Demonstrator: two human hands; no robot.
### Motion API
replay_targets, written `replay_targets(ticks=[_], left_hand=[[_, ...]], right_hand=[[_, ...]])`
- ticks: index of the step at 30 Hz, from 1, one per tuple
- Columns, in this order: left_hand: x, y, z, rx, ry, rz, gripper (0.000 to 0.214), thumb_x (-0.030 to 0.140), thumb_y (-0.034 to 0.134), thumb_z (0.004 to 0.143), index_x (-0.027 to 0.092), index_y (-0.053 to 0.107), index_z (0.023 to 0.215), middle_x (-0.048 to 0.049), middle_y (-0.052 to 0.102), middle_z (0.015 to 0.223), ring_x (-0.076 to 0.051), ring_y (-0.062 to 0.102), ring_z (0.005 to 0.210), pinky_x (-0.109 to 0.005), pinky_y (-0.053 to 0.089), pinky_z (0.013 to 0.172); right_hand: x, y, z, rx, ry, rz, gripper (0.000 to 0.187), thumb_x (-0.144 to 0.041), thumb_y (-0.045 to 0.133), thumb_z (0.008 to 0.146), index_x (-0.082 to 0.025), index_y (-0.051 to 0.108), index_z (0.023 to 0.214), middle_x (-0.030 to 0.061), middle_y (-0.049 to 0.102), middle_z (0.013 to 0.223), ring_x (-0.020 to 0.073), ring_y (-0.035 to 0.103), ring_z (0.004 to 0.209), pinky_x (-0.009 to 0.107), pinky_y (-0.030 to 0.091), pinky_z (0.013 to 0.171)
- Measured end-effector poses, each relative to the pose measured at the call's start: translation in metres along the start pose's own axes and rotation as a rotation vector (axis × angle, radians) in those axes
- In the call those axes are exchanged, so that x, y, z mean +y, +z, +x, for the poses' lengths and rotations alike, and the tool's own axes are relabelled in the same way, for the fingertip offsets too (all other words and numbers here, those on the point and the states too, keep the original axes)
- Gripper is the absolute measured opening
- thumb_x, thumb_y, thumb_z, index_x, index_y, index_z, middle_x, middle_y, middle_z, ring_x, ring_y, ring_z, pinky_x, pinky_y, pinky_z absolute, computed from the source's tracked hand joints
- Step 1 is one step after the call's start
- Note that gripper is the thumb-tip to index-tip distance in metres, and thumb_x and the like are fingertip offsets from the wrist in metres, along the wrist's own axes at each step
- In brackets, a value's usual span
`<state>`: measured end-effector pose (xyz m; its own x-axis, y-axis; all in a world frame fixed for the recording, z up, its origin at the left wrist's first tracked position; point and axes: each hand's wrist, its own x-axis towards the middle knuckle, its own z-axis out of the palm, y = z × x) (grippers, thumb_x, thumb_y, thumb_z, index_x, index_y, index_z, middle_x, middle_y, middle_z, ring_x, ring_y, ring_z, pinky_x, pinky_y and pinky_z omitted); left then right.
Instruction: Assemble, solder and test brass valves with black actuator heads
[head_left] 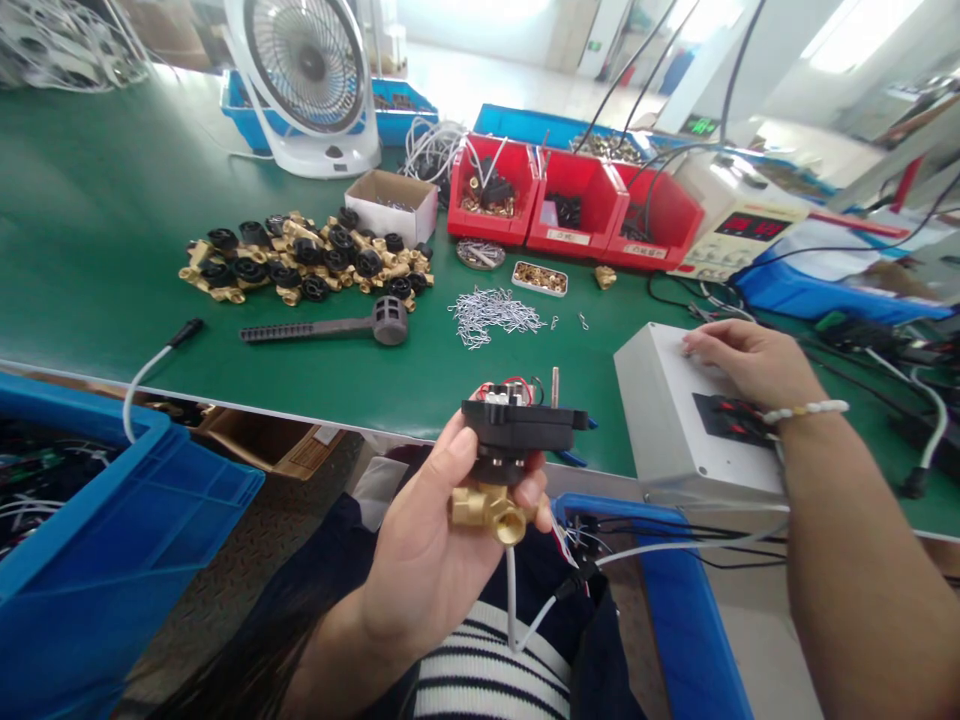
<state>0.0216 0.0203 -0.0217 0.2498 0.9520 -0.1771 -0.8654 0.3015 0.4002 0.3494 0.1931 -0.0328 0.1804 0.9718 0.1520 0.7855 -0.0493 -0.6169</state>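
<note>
My left hand grips a motorised brass valve from below and holds it up over the table's front edge. Its black actuator housing is uncovered on top, showing red wires and an upright metal pin. From the valve a white cable hangs down to a black connector. At the right, my right hand, with a beaded bracelet at the wrist, rests on a grey control box. Thumb and forefinger are pinched on a small switch, mostly hidden by the fingertips. Red-and-black terminals sit beside it.
On the green table lie a pile of brass valve bodies, a dark mallet and metal clips. Red bins, a white fan and a power supply stand behind. Blue crates flank the front edge.
</note>
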Motion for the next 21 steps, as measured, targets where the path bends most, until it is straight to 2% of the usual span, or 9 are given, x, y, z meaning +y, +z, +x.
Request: replay_targets(ticks=[3, 7, 13, 21], left_hand=[[0.0018, 0.0015, 0.0001, 0.013, 0.001, -0.027, 0.036, 0.025, 0.030, 0.102, 0.013, 0.064, 0.096, -0.0092, 0.063, 0.083, -0.013, 0.054, 0.068, -0.027, 0.052, 0.065], [0.0036, 0.0034, -0.0006, 0.016, 0.007, -0.029, 0.037, 0.024, 0.030, 0.101, 0.013, 0.064, 0.093, -0.0089, 0.062, 0.080, -0.013, 0.054, 0.066, -0.027, 0.052, 0.064], [0.0043, 0.0027, -0.0003, -0.015, 0.011, -0.041, 0.035, 0.025, 0.031, 0.101, 0.013, 0.063, 0.096, -0.0081, 0.062, 0.080, -0.013, 0.055, 0.067, -0.028, 0.052, 0.066], [0.0040, 0.0029, -0.0022, -0.029, 0.016, -0.050, 0.033, 0.026, 0.035, 0.100, 0.013, 0.066, 0.097, -0.0077, 0.063, 0.081, -0.013, 0.056, 0.068, -0.027, 0.053, 0.067]], right_hand=[[-0.0010, 0.0000, -0.0003, -0.001, 0.020, 0.002, 0.049, -0.067, 0.071, 0.055, -0.022, 0.068, 0.073, 0.0018, 0.063, 0.064, 0.0171, 0.053, 0.060, 0.033, 0.041, 0.062], [-0.0053, 0.0007, -0.0021, 0.008, 0.048, 0.010, 0.049, -0.067, 0.071, 0.051, -0.022, 0.067, 0.070, 0.0019, 0.062, 0.063, 0.0175, 0.052, 0.060, 0.033, 0.039, 0.063], [-0.0070, 0.0014, -0.0021, 0.009, 0.061, 0.014, 0.047, -0.065, 0.068, 0.050, -0.022, 0.066, 0.070, 0.0023, 0.063, 0.065, 0.0173, 0.052, 0.062, 0.033, 0.039, 0.065], [-0.0056, 0.0002, -0.0012, 0.015, 0.037, 0.016, 0.049, -0.067, 0.070, 0.049, -0.022, 0.067, 0.069, 0.0020, 0.063, 0.062, 0.0171, 0.052, 0.059, 0.032, 0.038, 0.061]])
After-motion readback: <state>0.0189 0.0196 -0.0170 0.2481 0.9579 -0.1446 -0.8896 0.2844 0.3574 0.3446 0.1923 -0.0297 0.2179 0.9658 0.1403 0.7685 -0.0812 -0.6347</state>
